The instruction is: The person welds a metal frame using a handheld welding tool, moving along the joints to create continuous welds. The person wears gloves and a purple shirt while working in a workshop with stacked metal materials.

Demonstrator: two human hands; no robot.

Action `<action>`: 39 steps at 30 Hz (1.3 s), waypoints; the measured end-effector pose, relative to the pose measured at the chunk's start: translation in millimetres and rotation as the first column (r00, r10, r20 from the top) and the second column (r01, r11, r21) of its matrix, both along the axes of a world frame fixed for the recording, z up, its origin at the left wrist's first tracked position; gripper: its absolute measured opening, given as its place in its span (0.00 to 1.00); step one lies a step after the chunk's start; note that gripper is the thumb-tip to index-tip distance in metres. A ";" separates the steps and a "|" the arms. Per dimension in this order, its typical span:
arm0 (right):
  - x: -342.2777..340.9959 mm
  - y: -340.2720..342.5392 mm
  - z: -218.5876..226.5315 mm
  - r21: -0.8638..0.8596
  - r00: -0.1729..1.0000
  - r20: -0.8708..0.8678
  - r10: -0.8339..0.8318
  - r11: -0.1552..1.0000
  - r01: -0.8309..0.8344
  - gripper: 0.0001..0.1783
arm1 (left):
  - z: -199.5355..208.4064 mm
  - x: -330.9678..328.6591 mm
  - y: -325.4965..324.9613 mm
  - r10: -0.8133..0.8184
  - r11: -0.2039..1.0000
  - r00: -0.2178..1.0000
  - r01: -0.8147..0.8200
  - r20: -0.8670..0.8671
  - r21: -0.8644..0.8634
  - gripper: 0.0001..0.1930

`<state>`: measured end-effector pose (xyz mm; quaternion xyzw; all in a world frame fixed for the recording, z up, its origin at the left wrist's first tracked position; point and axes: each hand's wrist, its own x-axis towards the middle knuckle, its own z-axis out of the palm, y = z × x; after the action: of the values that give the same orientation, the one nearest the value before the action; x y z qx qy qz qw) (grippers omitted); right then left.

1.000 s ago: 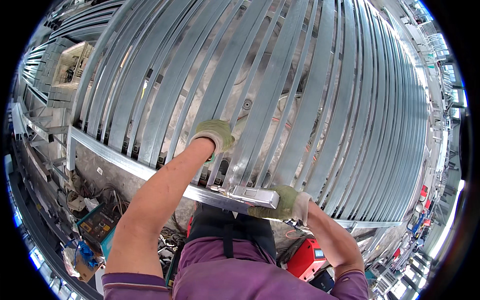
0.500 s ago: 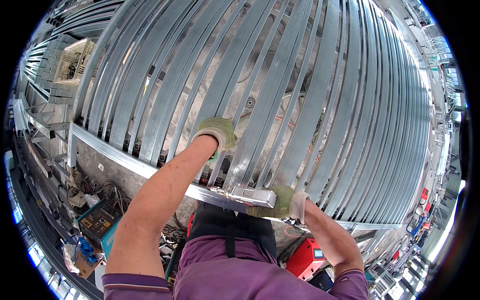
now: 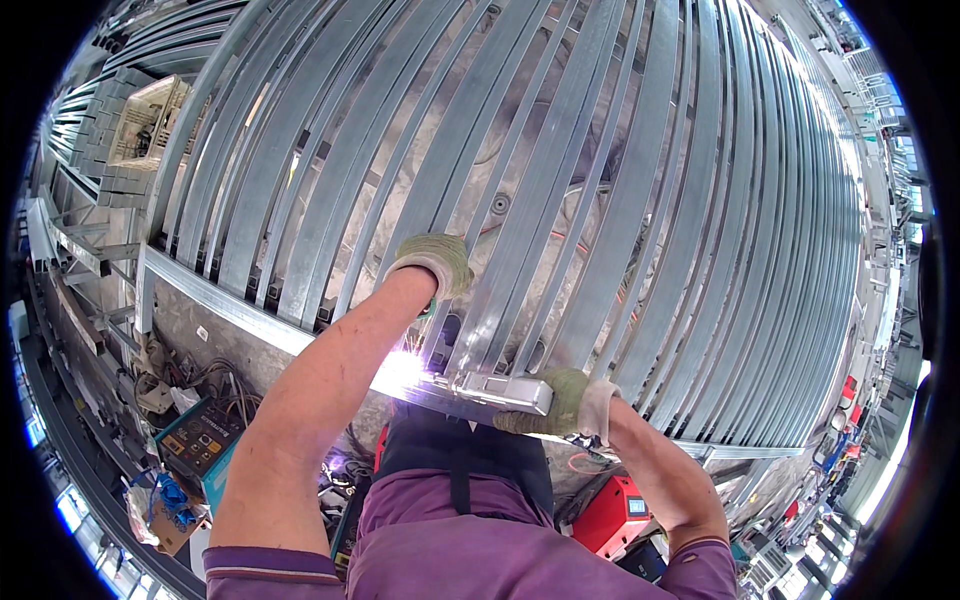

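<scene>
My right hand, in a greenish knit glove, is closed around a welding torch with a boxy silver body. Its nozzle points left along the near rail of a galvanized steel frame. A glaring white-violet arc burns at the tip, throwing sparks and hiding the joint there. Farther in, my left hand, gloved alike, curls over a narrow steel tube that runs away from the rail. Its fingertips are mostly hidden. Something small and green shows beneath that wrist, too little of it to name.
Many parallel steel tubes span the frame, with gaps showing the floor and cables. At lower left stands a welding machine beside tangled cables; a red machine is at lower right. A crate sits at far left.
The bright arc and sparks have appeared at the torch tip, lighting the rail and nearby tubes. Both hands stay in practically the same places.
</scene>
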<state>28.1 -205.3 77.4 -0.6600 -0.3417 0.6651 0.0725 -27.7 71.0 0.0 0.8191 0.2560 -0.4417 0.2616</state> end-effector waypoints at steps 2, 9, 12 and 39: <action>0.5 3.8 2.9 -0.016 1.000 -0.001 0.010 1.000 -0.010 0.40 | -1.8 -0.6 0.2 -0.014 1.000 1.000 0.014 0.017 0.013 0.31; -1.5 -1.2 -2.5 0.004 1.000 0.005 -0.013 1.000 0.013 0.37 | -5.7 -3.0 0.3 -0.022 0.999 0.997 0.020 0.070 0.027 0.24; -2.5 -4.5 -5.6 0.033 0.999 0.034 0.013 0.999 -0.014 0.37 | -10.7 -7.0 1.0 -0.002 1.000 0.991 -0.001 0.135 0.021 0.22; -2.4 -18.7 -16.0 0.055 0.994 0.086 0.062 0.996 -0.067 0.37 | -3.2 -4.0 3.0 -0.005 1.000 0.997 0.003 0.081 0.019 0.22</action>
<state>25.7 -224.0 61.4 -0.6736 -0.3846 0.6286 0.0558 -31.7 74.0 -3.3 0.8392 0.2476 -0.4062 0.2633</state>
